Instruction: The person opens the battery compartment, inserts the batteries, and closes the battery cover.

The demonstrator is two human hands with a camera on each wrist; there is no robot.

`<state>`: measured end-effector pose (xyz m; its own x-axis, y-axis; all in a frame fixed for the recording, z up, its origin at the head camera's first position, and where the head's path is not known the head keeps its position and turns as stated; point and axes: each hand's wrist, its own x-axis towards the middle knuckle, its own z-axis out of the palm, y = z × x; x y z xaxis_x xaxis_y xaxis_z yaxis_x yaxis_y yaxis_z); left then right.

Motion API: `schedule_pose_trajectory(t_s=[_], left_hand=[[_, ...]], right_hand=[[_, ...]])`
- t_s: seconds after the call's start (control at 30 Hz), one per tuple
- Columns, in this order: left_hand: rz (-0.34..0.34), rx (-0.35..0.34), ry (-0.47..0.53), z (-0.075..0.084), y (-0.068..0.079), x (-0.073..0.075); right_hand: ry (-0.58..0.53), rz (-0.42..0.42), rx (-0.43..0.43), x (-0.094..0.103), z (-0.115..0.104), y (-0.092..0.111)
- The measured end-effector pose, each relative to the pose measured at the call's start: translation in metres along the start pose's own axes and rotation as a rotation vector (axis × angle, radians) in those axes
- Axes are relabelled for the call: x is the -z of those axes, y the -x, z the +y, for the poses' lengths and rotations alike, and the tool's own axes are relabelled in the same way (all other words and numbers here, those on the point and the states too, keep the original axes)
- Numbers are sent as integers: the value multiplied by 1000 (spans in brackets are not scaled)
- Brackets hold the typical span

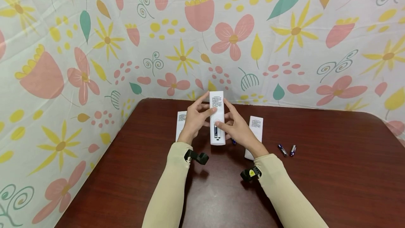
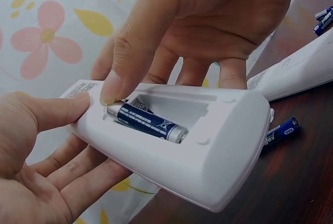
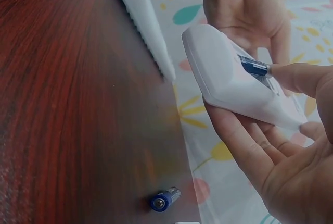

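Observation:
A white remote control (image 1: 217, 97) is held up above the table, its back toward me and its battery compartment uncovered. My left hand (image 1: 197, 119) grips its left side, thumb on the back face. From the right, my right hand (image 1: 237, 127) holds the remote with fingers behind it. The right thumb presses the end of a dark blue battery (image 2: 148, 122), which lies slightly tilted in the compartment. A metal spring (image 2: 139, 105) shows beside that battery, and part of the compartment stands bare.
A second remote (image 1: 181, 122) lies left, partly behind the left hand; a third (image 1: 256, 129) lies right, partly behind the right. One loose battery (image 3: 165, 199) lies near the held remote. Farther right lie two more batteries (image 1: 283, 150). A flowered cloth (image 1: 202, 45) hangs behind the table.

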<state>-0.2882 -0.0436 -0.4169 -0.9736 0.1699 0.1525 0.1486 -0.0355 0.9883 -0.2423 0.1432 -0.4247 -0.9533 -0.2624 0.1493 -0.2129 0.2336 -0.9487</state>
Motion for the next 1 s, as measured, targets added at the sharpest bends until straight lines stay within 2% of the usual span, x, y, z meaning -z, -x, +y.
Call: schedule_pose_trajectory(t_s=[0.53, 1.0], left_hand=[[-2, -5, 12, -1, 0, -1], [-9, -10, -3, 3, 1, -5]], right_hand=[[-27, 27, 9, -5, 1, -1], [-71, 24, -49, -4, -3, -2]])
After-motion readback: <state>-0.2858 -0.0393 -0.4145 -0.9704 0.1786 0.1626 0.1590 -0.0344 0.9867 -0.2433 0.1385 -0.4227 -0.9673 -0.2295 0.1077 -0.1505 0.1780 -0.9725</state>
